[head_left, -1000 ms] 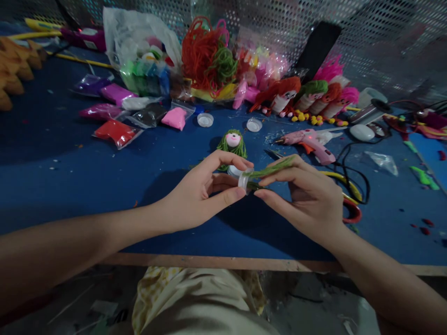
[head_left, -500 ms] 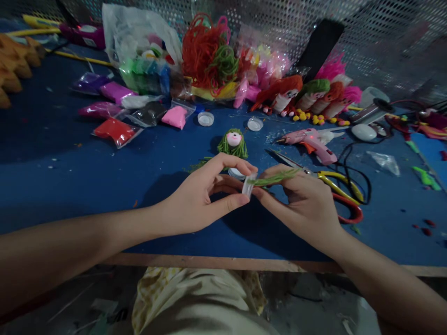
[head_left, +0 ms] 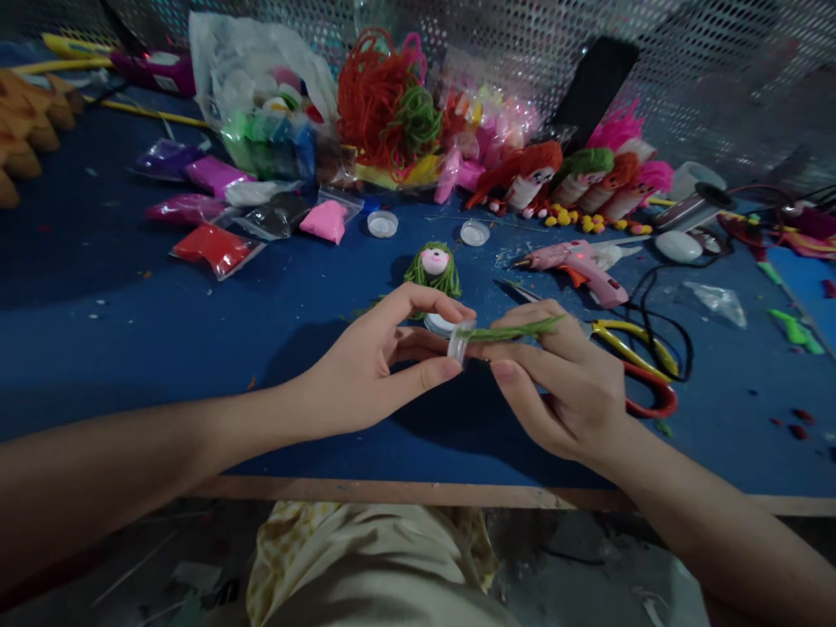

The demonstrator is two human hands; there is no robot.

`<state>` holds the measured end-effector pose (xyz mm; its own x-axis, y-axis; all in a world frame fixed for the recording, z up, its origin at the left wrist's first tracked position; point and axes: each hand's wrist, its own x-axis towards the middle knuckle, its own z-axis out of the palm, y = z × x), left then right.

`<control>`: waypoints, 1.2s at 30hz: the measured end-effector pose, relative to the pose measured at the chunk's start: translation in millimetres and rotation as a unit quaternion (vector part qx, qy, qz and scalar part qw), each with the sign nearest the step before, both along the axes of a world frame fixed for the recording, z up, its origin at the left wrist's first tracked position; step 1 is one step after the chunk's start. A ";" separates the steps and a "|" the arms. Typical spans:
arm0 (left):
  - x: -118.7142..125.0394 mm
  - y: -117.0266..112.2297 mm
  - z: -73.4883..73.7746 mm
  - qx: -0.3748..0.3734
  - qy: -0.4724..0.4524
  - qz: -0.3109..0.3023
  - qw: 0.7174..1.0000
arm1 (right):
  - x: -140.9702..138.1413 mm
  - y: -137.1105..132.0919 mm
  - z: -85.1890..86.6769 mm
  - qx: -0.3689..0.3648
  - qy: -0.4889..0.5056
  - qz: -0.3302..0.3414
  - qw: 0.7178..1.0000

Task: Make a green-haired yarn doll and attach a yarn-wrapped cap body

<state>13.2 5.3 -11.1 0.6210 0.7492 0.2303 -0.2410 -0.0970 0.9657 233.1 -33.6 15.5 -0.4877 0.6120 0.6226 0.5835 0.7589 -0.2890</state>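
Note:
My left hand pinches a small clear plastic cap between thumb and forefinger, above the blue table. My right hand meets it from the right, its fingers closed on a bundle of green yarn strands that lies across the knuckles and touches the cap. Just beyond the hands a small doll head with green yarn hair stands on the table, with a white lid in front of it.
A pink glue gun and yellow-and-red scissors lie right of my hands, with black cable. Clay packets, a plastic bag, tangled yarn and finished yarn dolls line the back. The table's wooden edge runs near my lap.
My right hand has shifted slightly, turning the green yarn bundle flatter against the cap. My left hand has kept its pinch on the cap almost in place.

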 end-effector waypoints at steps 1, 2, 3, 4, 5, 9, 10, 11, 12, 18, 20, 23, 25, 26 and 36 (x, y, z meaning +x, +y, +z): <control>-0.1 -0.1 0.5 -0.001 -0.001 0.000 1.000 | 0.6 0.0 0.6 -0.004 0.000 0.001 1.000; -0.2 -0.1 0.9 -0.003 -0.002 -0.001 1.000 | 1.1 0.3 0.9 -0.008 -0.001 0.000 1.000; -0.2 -0.2 1.3 -0.004 -0.003 -0.001 1.000 | 1.6 0.8 0.7 -0.010 -0.001 -0.001 1.000; -0.1 -0.2 1.6 -0.006 -0.005 -0.002 1.000 | 2.2 1.4 0.2 -0.011 -0.004 -0.001 1.000; 0.0 -0.2 1.9 -0.007 -0.008 -0.002 1.000 | 2.8 2.2 -0.5 -0.010 -0.007 0.001 1.000; 0.6 0.0 2.3 -0.013 -0.018 0.002 1.000 | 5.6 5.2 -4.1 0.017 -0.036 0.021 0.999; 0.8 0.1 2.2 -0.013 -0.019 0.003 1.000 | 6.1 5.4 -4.6 0.026 -0.041 0.023 0.999; 1.0 0.2 2.1 -0.011 -0.020 0.004 1.000 | 6.5 5.2 -4.6 0.030 -0.042 0.022 0.998; 1.2 0.4 2.0 -0.008 -0.021 0.007 1.000 | 6.7 4.7 -4.3 0.031 -0.035 0.017 0.999; 1.2 3.2 -2.3 0.014 -0.018 0.048 0.999 | 5.7 0.6 -0.7 -0.046 0.079 -0.021 0.996; 0.4 5.0 -4.3 0.025 -0.018 0.056 0.998 | 5.7 1.7 -1.3 -0.092 0.116 0.010 0.989; -1.1 7.9 -5.9 0.027 -0.020 0.064 0.997 | 6.4 5.9 -2.8 -0.120 0.167 0.068 0.976; -1.6 9.0 -5.5 0.014 -0.010 0.072 0.997 | 7.1 9.7 -3.3 -0.104 0.182 0.105 0.972; -1.4 9.3 -4.8 0.004 -0.003 0.076 0.997 | 7.4 11.8 -3.2 -0.088 0.180 0.119 0.972; 9.1 31.1 37.5 -0.340 -0.177 0.178 0.906 | 8.3 36.7 20.7 -0.131 0.223 -0.105 0.960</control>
